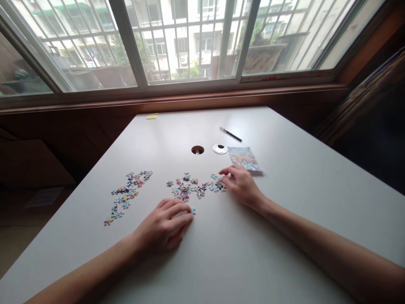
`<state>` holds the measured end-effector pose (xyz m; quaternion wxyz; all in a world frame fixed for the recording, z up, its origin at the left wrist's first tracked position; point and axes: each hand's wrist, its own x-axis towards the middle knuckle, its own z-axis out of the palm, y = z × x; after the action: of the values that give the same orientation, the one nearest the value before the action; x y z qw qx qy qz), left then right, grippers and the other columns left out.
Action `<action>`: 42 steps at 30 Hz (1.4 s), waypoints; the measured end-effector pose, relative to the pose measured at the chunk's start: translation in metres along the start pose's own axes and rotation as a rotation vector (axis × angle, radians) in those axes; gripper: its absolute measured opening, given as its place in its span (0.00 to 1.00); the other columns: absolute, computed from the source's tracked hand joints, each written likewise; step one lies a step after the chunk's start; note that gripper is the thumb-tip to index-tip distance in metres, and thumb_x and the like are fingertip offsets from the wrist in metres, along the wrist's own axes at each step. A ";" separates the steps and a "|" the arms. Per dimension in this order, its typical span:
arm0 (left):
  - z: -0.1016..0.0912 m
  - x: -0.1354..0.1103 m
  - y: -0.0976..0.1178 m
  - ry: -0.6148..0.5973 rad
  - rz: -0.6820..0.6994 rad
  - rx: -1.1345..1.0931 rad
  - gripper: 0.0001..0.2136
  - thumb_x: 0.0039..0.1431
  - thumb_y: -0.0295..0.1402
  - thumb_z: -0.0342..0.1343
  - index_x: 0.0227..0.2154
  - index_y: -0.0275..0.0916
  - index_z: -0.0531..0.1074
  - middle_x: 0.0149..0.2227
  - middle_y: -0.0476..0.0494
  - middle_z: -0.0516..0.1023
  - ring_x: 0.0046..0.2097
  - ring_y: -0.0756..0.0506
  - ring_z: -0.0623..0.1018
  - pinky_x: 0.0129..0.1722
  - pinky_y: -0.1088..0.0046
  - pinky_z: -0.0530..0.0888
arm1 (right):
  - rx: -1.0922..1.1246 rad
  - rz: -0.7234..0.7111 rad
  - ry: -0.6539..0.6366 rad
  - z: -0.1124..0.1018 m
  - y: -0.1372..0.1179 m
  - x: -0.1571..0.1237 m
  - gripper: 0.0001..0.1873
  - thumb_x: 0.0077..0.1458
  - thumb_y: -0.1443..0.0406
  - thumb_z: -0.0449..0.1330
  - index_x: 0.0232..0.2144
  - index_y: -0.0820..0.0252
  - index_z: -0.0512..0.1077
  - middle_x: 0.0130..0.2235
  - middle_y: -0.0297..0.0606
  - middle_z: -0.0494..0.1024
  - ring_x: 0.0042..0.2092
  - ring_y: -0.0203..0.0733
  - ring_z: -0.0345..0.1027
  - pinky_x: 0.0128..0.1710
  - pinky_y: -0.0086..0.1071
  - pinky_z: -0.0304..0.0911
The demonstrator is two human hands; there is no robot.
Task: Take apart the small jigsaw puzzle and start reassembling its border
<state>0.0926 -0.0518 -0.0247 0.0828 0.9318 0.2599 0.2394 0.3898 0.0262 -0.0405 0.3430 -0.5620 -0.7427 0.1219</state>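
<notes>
- Your left hand (pixel 167 221) rests low over the counter (pixel 294 177), with its fingers lying together; at their tips there is one blue puzzle piece (pixel 193 211). I cannot tell if this piece is pinched or only touched.
- If you press on its rim, it could slide or flip over, because the counter looks smooth.
- Your right hand (pixel 242 184) has its fingers bent, and the tips of thumb and index finger stand apart. They are just beside a loose greenish piece (pixel 214 176) and the right end of the middle pile (pixel 183 190).
- A low sweep of this thumb could disturb the nearby pieces, since they lie very close to it.
- The left pile (pixel 128 190) lies well apart from the middle one. If your left hand moves carelessly sideways, its knuckles could push these pieces and mix the two groups.
- Behind the middle pile is an uncovered hole (pixel 198 150) in the counter; its round cover (pixel 220 148) seems to lie beside it. A piece pushed too far forward could drop inside.
- The picture sheet (pixel 244 156) is just behind your right hand, so a backward move of the knuckles could shift it.
</notes>
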 end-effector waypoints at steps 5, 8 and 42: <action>-0.002 0.001 0.000 0.009 0.005 0.000 0.14 0.60 0.22 0.53 0.48 0.39 0.71 0.48 0.39 0.76 0.51 0.42 0.73 0.53 0.62 0.69 | -0.033 -0.050 -0.004 0.000 -0.002 -0.002 0.08 0.56 0.68 0.57 0.36 0.56 0.76 0.37 0.39 0.76 0.41 0.48 0.67 0.47 0.43 0.61; -0.003 0.001 0.000 0.015 0.002 0.005 0.13 0.60 0.22 0.52 0.47 0.39 0.72 0.47 0.40 0.76 0.50 0.43 0.73 0.53 0.62 0.69 | -0.024 -0.096 -0.018 -0.002 -0.004 -0.003 0.08 0.54 0.70 0.57 0.36 0.57 0.75 0.38 0.40 0.75 0.42 0.49 0.67 0.47 0.44 0.60; -0.004 0.002 0.003 0.020 -0.044 -0.033 0.08 0.62 0.23 0.50 0.41 0.37 0.72 0.43 0.39 0.76 0.44 0.44 0.74 0.48 0.64 0.72 | -0.092 -0.352 -0.193 -0.006 -0.016 -0.009 0.03 0.54 0.65 0.62 0.33 0.56 0.71 0.44 0.42 0.73 0.48 0.51 0.63 0.51 0.47 0.59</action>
<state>0.0936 -0.0527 -0.0197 0.1008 0.9219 0.2772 0.2510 0.3829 0.0110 -0.0308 0.2604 -0.4242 -0.8637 0.0794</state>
